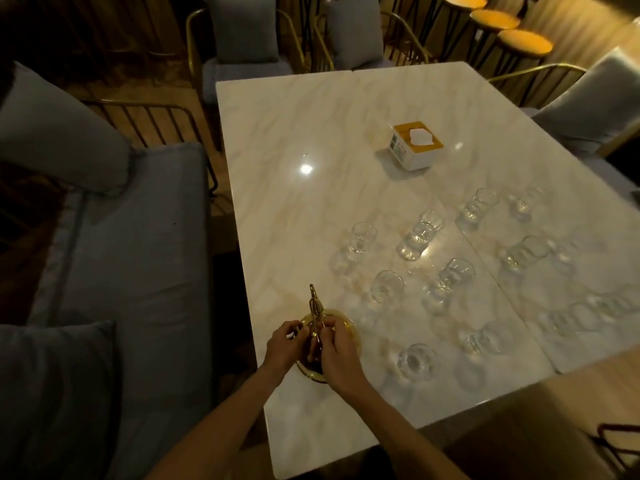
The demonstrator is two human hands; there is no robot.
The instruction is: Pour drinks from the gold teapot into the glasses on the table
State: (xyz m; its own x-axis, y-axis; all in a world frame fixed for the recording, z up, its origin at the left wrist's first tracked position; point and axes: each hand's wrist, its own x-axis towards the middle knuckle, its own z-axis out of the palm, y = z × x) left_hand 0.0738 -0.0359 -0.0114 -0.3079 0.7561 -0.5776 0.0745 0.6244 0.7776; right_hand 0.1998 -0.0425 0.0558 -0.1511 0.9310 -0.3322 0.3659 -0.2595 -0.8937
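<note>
The gold teapot (348,329) stands on the marble table (311,209) near its left front edge, its thin spout pointing away from me. My left hand (285,346) grips it from the left side, and a small shiny thing shows between the fingers. My right hand (337,355) lies over the top and right side, fingers closed at the handle. Both hands hide most of the pot. Several clear glasses stand to the right in loose rows; the nearest glass (415,362) is by my right wrist, another glass (386,289) sits just beyond the pot.
A white and yellow tissue box (414,145) sits mid-table toward the back. A grey cushioned bench (131,271) runs along the table's left edge. Grey chairs (242,36) stand at the far end and right. More glasses (588,313) crowd the right edge.
</note>
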